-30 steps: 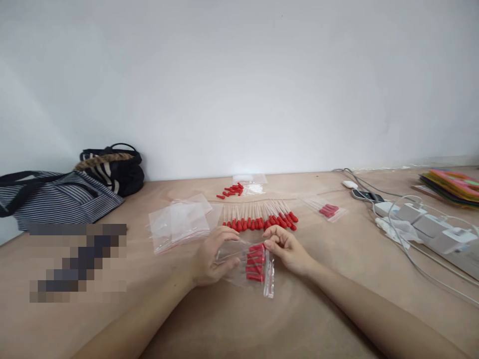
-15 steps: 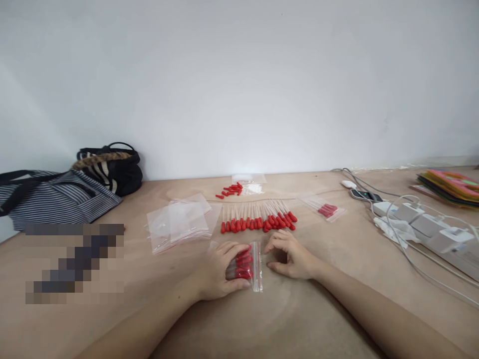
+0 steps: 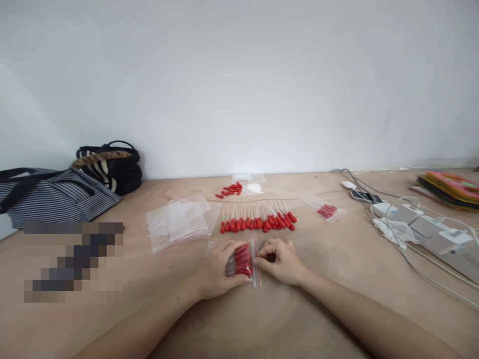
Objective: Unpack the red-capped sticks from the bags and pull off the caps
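A clear zip bag [image 3: 256, 280] lies flat in front of me, holding several droppers with red rubber bulbs [image 3: 243, 259]. My left hand [image 3: 217, 271] grips it from the left, fingers along its top edge and thumb along the lower one. At the zip strip on the bag's right side, my right hand [image 3: 280, 262] has its fingers curled in, the thumb on the strip. Just beyond both hands, loose droppers [image 3: 258, 223] form a row, red bulbs toward me and thin clear tubes pointing away.
Flat zip bags [image 3: 179, 222] are stacked left of the row. A filled bag [image 3: 328, 211] lies to its right. Loose red bulbs [image 3: 232, 189] and clear tubes [image 3: 252, 188] sit near the wall. Chargers and cables [image 3: 422, 222] crowd the right; a striped bag [image 3: 63, 197] stands left.
My right hand has moved left onto the bag's zip strip, and its fingers have closed. My left hand keeps its hold on the bag.
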Motion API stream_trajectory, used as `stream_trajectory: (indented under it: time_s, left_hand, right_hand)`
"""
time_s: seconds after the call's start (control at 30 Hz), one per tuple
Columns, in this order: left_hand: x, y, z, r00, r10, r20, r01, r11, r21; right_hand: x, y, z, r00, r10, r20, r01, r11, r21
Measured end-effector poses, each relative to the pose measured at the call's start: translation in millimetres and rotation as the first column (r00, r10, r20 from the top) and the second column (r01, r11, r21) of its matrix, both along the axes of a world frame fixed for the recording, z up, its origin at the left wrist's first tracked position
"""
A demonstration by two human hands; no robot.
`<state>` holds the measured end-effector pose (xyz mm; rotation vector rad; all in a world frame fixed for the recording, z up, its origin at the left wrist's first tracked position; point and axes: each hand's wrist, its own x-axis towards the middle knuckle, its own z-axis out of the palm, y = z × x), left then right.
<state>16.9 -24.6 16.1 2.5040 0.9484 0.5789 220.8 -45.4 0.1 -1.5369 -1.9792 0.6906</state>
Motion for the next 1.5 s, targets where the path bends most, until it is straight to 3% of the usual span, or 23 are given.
stream_trajectory:
  time_s: [0.1,0.2,0.37,0.6,0.73,1.0,1.2,1.5]
  left_hand:
    - [0,3,5.0,0.998,-0.036,-0.041,0.037,0.999,0.004]
    - [2,13,9.6,0.995,-0.089,-0.046,0.093,0.991,0.097]
    - [18,34,16.1,0.954,-0.247,-0.173,0.285,0.923,0.257]
    - [35,49,26.0,0.885,-0.403,-0.233,0.448,0.872,0.195]
    - [39,55,26.1,0.847,-0.463,-0.261,0.511,0.845,0.159]
    - [34,51,17.3,0.851,-0.491,-0.188,0.526,0.804,0.278]
    - [30,47,12.2,0.868,-0.478,-0.135,0.493,0.797,0.349]
    - [30,45,6.5,0.881,-0.454,-0.132,0.468,0.796,0.385]
  right_hand:
    - [-9,-3,-0.5,0.996,-0.089,-0.028,0.088,0.995,-0.043]
    - [-13,-5,0.2,0.990,-0.127,-0.066,0.122,0.989,-0.085]
    - [-12,-5,-0.8,0.990,-0.111,-0.087,0.100,0.987,-0.123]
    - [-14,-6,-0.2,0.992,-0.103,-0.077,0.094,0.988,-0.120]
    - [-10,-6,1.7,0.998,-0.027,-0.052,0.022,0.995,-0.097]
    - [8,-2,3.4,0.999,0.038,0.013,-0.037,0.998,-0.050]
    - [4,-5,7.6,0.993,0.119,-0.001,-0.119,0.991,-0.069]
    - [1,-5,4.9,0.992,0.119,-0.035,-0.121,0.990,-0.070]
